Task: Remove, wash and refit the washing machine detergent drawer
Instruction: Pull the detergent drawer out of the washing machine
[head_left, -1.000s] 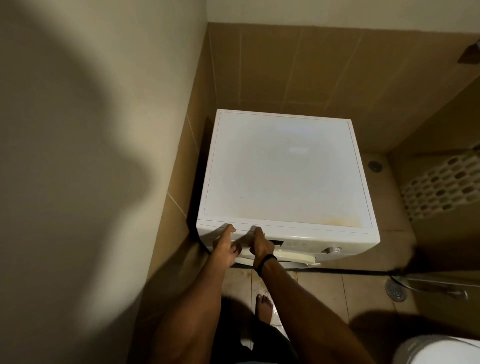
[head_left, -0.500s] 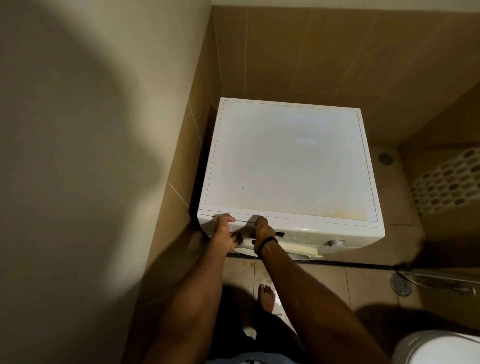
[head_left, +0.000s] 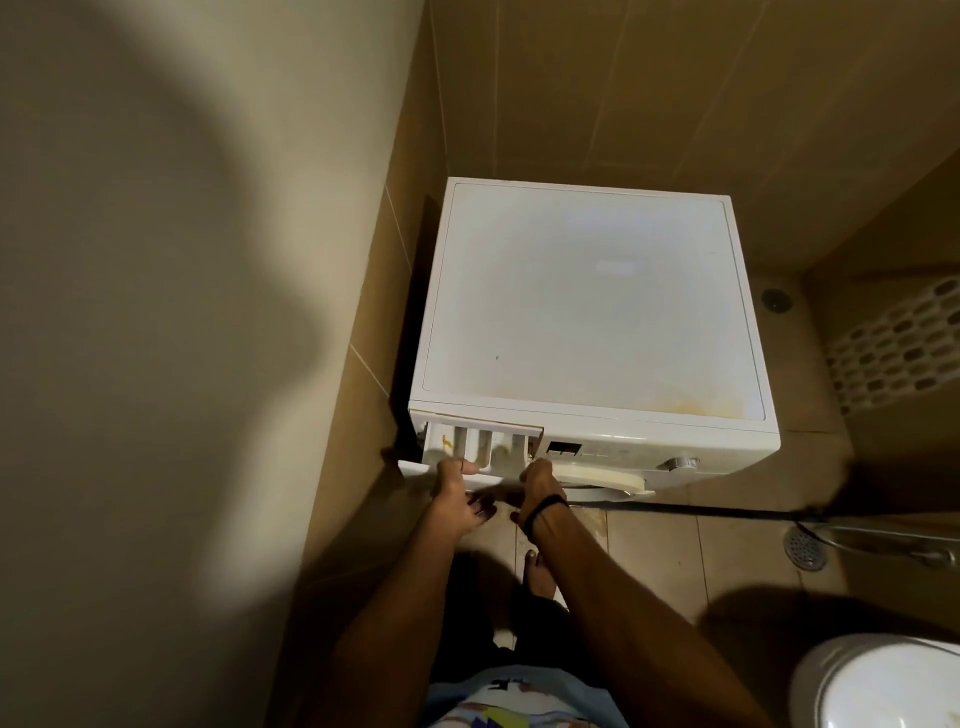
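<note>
Removal of the detergent drawer, head view. The drawer stands partly out of its slot at the top-left front of the washing machine, with 3 or so compartments exposed; it is not yet free.

Both forearms reach forward and down, close together. The left hand grips the front panel left of centre, thumb on top and fingers curled beneath. The right hand, with a black wristband, clasps the panel's right end just above the door, knuckles up and fingertips hidden.

To finish the step well, the pull should probably be straight and level, with even force from both hands. Any release catch inside likely needs pressing before the last of the travel, and residue water may spill.
</note>
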